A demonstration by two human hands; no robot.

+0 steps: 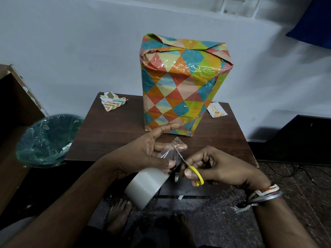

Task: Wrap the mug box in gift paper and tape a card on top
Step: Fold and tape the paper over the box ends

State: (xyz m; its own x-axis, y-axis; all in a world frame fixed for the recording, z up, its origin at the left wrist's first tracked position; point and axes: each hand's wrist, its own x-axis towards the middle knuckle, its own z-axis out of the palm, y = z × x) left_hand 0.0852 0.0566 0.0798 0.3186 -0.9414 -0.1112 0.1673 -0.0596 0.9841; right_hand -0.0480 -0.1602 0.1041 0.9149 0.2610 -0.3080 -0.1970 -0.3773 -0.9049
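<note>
The mug box [179,83] stands upright on the brown table [107,133], covered in diamond-patterned gift paper with clear tape across its front. A small white card [216,110] with gold print lies on the table just right of the box. My left hand [148,151] pinches a pulled-out strip of clear tape [172,153], and the tape roll [145,187] hangs below it. My right hand [213,167] grips yellow-handled scissors [189,170], whose blades meet the strip.
A crumpled scrap of chevron paper [113,102] lies at the table's back left. A green bin [44,138] with a plastic liner stands left of the table. A white wall rises behind, and a dark cabinet [300,138] is at right. Bare feet [118,215] are on the floor below.
</note>
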